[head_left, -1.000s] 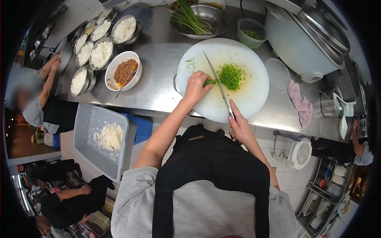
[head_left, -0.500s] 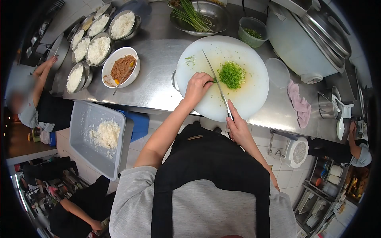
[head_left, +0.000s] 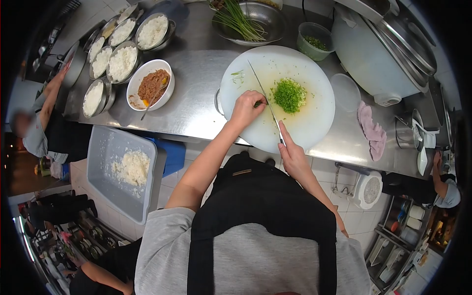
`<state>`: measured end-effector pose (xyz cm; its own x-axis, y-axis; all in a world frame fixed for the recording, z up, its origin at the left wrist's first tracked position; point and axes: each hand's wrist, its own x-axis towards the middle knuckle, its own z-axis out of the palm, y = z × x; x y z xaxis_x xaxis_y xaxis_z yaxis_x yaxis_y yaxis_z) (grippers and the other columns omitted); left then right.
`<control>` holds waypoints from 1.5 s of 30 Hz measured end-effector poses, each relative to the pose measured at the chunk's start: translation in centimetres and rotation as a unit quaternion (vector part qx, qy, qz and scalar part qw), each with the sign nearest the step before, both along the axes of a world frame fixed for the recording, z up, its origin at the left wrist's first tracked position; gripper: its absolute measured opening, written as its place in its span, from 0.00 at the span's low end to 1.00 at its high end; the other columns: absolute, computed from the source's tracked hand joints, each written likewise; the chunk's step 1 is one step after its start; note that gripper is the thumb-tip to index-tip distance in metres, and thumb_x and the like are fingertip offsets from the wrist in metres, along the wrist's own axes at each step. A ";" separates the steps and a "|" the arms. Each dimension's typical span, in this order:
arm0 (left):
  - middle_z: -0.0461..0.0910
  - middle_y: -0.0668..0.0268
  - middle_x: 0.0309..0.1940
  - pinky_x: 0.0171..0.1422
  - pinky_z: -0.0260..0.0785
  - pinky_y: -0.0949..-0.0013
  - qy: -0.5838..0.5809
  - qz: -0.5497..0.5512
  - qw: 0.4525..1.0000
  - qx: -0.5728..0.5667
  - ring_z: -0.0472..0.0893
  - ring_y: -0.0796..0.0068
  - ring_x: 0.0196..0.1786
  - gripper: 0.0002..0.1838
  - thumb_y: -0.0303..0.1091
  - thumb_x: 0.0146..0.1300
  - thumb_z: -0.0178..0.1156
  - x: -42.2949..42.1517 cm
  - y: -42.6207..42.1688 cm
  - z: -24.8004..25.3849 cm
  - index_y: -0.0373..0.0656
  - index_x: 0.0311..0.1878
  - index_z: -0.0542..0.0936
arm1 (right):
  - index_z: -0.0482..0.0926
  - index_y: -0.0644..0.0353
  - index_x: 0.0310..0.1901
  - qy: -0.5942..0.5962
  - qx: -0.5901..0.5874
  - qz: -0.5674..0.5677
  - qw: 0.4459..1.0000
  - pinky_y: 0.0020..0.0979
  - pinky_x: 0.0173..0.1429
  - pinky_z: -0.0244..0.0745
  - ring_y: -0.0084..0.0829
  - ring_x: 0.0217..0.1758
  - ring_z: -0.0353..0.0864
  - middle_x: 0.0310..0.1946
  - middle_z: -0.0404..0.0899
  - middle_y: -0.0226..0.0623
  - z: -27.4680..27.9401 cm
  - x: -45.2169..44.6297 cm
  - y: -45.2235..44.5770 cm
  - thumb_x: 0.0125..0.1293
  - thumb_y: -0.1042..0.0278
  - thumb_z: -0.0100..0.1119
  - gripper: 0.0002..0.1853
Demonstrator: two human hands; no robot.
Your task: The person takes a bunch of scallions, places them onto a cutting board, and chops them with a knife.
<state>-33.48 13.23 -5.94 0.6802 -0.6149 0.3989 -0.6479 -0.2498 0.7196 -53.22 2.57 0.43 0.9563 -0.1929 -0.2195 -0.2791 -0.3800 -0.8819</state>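
On the round white cutting board point(head_left: 305, 128) my left hand point(head_left: 248, 109) pinches a short bunch of green stalks point(head_left: 258, 103), curled close beside the blade. My right hand point(head_left: 293, 153) grips the handle of a long knife point(head_left: 267, 102), whose tip points away toward the upper left of the board. A pile of chopped green onion point(head_left: 289, 95) lies just right of the blade. A few loose green bits point(head_left: 237, 76) rest near the board's upper left edge.
Beyond the board are a metal bowl of long stalks point(head_left: 239, 22) and a plastic tub point(head_left: 316, 42). Rice bowls point(head_left: 123, 64) and a white bowl of brown mixture point(head_left: 168, 93) stand left, a pink cloth point(head_left: 371, 130) right. A grey bin point(head_left: 105, 182) holds rice. Other people work around.
The knife's handle and my right hand have shifted slightly left, with the blade close to my left fingers. The stalks showing past my left hand are shorter. A person at lower left has moved.
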 end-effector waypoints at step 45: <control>0.79 0.59 0.29 0.47 0.72 0.60 -0.009 -0.021 0.997 -0.070 0.78 0.57 0.40 0.06 0.26 0.43 0.64 -0.1 0.7 -1.0 0.40 0.28 0.80 | 0.44 0.40 0.78 0.000 0.263 -0.085 0.961 0.24 0.12 0.62 0.21 0.12 0.63 0.23 0.68 0.32 -3.6 1.4 -2.2 0.76 0.67 0.37 0.31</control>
<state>-33.58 13.98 -6.98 0.6465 -0.5806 0.4950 -0.6689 -0.1192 0.7338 -51.80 0.40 -3.19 0.9209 -0.2082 -0.3296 -0.2979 0.1698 -0.9394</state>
